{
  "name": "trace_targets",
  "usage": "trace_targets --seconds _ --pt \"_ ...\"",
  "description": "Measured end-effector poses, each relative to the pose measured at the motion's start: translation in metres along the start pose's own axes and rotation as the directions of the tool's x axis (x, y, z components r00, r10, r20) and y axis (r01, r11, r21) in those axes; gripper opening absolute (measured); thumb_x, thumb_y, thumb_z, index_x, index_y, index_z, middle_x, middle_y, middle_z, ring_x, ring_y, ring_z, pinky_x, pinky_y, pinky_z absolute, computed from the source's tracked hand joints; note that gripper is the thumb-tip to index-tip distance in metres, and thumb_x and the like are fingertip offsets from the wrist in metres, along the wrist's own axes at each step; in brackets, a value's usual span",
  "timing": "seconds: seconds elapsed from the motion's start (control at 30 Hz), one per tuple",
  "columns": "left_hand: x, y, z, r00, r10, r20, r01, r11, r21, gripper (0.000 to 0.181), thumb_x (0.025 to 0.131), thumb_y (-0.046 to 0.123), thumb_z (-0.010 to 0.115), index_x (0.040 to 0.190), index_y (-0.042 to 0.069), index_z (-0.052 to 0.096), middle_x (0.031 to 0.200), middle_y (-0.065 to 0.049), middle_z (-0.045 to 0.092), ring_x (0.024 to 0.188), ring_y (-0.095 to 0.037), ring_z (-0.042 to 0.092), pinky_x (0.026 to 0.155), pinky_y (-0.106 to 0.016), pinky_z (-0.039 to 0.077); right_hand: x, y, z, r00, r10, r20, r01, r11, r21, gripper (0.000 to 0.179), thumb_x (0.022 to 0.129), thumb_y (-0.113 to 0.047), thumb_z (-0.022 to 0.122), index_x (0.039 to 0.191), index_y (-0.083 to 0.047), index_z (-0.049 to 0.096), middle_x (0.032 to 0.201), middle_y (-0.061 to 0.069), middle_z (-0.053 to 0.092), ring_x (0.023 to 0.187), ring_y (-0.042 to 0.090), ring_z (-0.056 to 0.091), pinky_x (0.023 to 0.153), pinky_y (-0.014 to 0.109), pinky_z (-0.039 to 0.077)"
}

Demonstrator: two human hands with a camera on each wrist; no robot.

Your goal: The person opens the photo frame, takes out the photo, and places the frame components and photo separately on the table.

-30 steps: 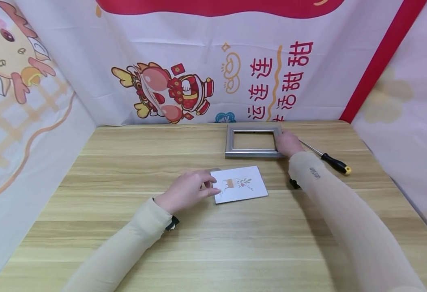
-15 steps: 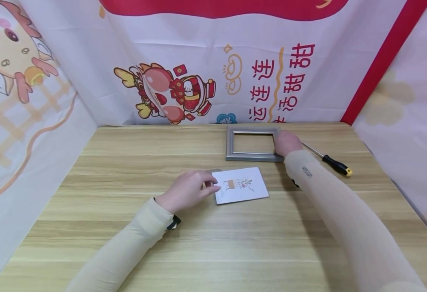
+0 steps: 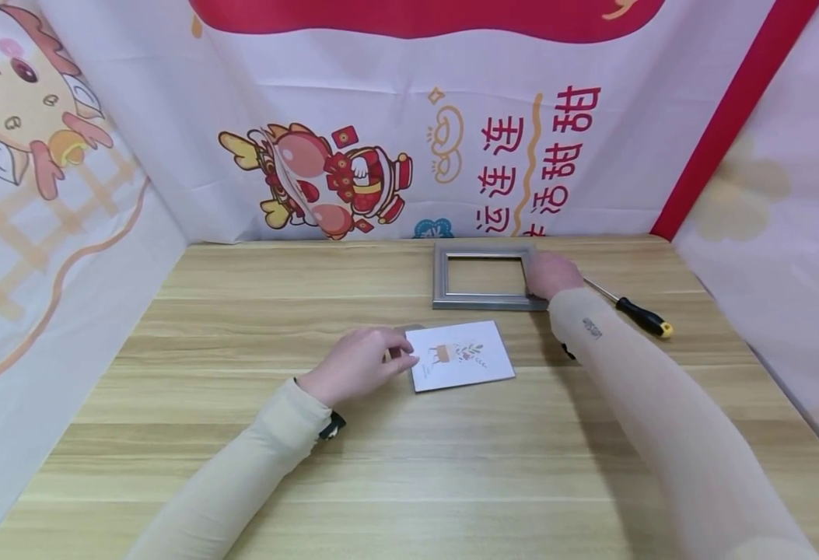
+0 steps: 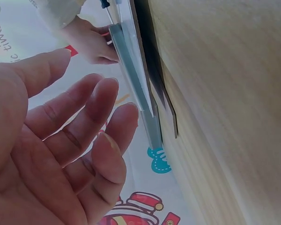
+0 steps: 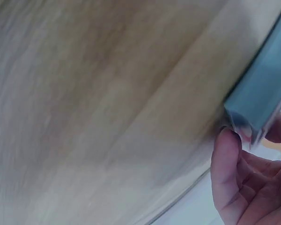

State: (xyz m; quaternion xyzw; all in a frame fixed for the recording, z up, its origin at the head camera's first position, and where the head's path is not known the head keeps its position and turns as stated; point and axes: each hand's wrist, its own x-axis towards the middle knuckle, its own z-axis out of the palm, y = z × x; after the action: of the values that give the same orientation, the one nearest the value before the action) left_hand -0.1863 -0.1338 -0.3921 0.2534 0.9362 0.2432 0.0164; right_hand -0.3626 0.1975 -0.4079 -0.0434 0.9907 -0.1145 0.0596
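Note:
A silver-grey picture frame (image 3: 440, 276) lies at the back of the table, its opening showing bare wood. My right hand (image 3: 554, 276) grips its right side; the right wrist view shows thumb and fingers about one corner of the frame (image 5: 260, 86). In front of it lies a white card (image 3: 461, 356) printed with an animal and leaves, a thin grey board (image 4: 167, 105) partly under it. My left hand (image 3: 360, 364) hovers at the card's left edge. Its fingers, in the left wrist view, are loosely bent and apart, with nothing between them.
A screwdriver (image 3: 643, 317) with a black and yellow handle lies right of the frame, its shaft tip hidden behind my right hand. Printed cloth (image 3: 353, 70) hangs behind the wooden table (image 3: 241, 311) and along both sides.
My right wrist and sleeve have shifted slightly while the hand stays on the frame. Frame, card and left hand keep about the same places.

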Motion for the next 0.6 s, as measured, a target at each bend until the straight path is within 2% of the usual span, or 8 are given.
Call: trace_targets --seconds 0.07,0.13,0.17,0.23,0.33,0.4,0.47,0.6 --pt "0.001 -0.002 0.001 1.0 -0.006 0.001 0.006 1.0 -0.002 0.019 0.093 0.03 0.071 0.103 0.016 0.078 0.085 0.01 0.065 0.072 -0.008 0.056 0.063 -0.025 0.048 -0.002 0.004 -0.003 1.0 0.007 0.018 -0.007 1.0 0.003 0.027 0.096 -0.013 0.045 0.108 0.006 0.061 0.097 0.024 0.063 0.084 0.037 0.06 0.076 0.051 0.051" --pt "0.002 -0.003 0.001 1.0 -0.018 0.005 0.018 1.0 -0.006 0.018 0.093 0.03 0.071 0.103 0.016 0.078 0.084 0.01 0.065 0.071 -0.008 0.056 0.062 -0.026 0.048 -0.006 0.006 -0.008 0.998 0.047 0.047 -0.049 0.997 0.054 0.026 0.097 -0.016 0.044 0.094 0.003 0.062 0.09 0.022 0.063 0.077 0.034 0.059 0.068 0.046 0.051" --pt "0.003 -0.004 0.001 1.0 -0.028 0.01 0.028 1.0 -0.008 0.018 0.093 0.03 0.071 0.103 0.016 0.077 0.084 0.01 0.065 0.07 -0.008 0.055 0.061 -0.026 0.048 -0.01 0.007 -0.011 0.996 0.068 0.057 -0.073 0.993 0.091 0.028 0.098 -0.018 0.044 0.092 0.002 0.062 0.09 0.021 0.063 0.077 0.034 0.059 0.067 0.045 0.051" --pt "0.004 -0.005 0.0 0.999 -0.049 0.022 0.05 0.999 -0.022 0.018 0.093 0.029 0.071 0.103 0.015 0.077 0.082 0.009 0.064 0.068 -0.01 0.055 0.06 -0.027 0.047 -0.018 0.007 -0.018 0.995 0.079 0.06 -0.087 0.987 0.134 0.033 0.1 -0.021 0.042 0.102 0.004 0.063 0.098 0.023 0.063 0.083 0.034 0.059 0.068 0.044 0.051" --pt "0.007 -0.007 -0.001 0.996 -0.084 0.042 0.085 0.996 -0.041 0.018 0.093 0.028 0.07 0.104 0.015 0.077 0.081 0.009 0.064 0.067 -0.012 0.055 0.059 -0.029 0.047 -0.033 0.005 -0.029 0.995 0.083 0.059 -0.093 0.973 0.211 0.041 0.101 -0.024 0.043 0.127 0.004 0.057 0.122 0.026 0.058 0.102 0.039 0.055 0.082 0.051 0.049" --pt "0.009 -0.008 -0.001 0.994 -0.103 0.049 0.105 0.993 -0.052 0.018 0.094 0.028 0.07 0.105 0.014 0.076 0.081 0.008 0.064 0.067 -0.013 0.056 0.06 -0.03 0.047 -0.042 0.006 -0.035 0.997 0.057 0.056 -0.068 0.973 0.219 0.047 0.102 -0.025 0.043 0.137 0.005 0.05 0.135 0.028 0.051 0.113 0.041 0.05 0.09 0.055 0.045" --pt "0.011 -0.009 -0.001 0.992 -0.117 0.048 0.119 0.991 -0.058 0.018 0.094 0.028 0.07 0.104 0.015 0.076 0.081 0.008 0.065 0.067 -0.013 0.056 0.061 -0.03 0.047 -0.05 0.006 -0.041 0.997 0.046 0.067 -0.061 0.968 0.241 0.048 0.102 -0.024 0.044 0.14 0.004 0.049 0.141 0.028 0.047 0.12 0.043 0.046 0.097 0.059 0.041" --pt "0.016 -0.011 -0.001 0.99 -0.136 0.046 0.138 0.989 -0.054 0.018 0.094 0.029 0.069 0.103 0.015 0.076 0.081 0.008 0.064 0.068 -0.013 0.056 0.062 -0.03 0.047 -0.067 0.006 -0.047 0.999 0.02 0.046 -0.031 0.966 0.257 0.043 0.102 -0.022 0.046 0.137 0.002 0.053 0.142 0.027 0.046 0.118 0.042 0.046 0.097 0.059 0.04"
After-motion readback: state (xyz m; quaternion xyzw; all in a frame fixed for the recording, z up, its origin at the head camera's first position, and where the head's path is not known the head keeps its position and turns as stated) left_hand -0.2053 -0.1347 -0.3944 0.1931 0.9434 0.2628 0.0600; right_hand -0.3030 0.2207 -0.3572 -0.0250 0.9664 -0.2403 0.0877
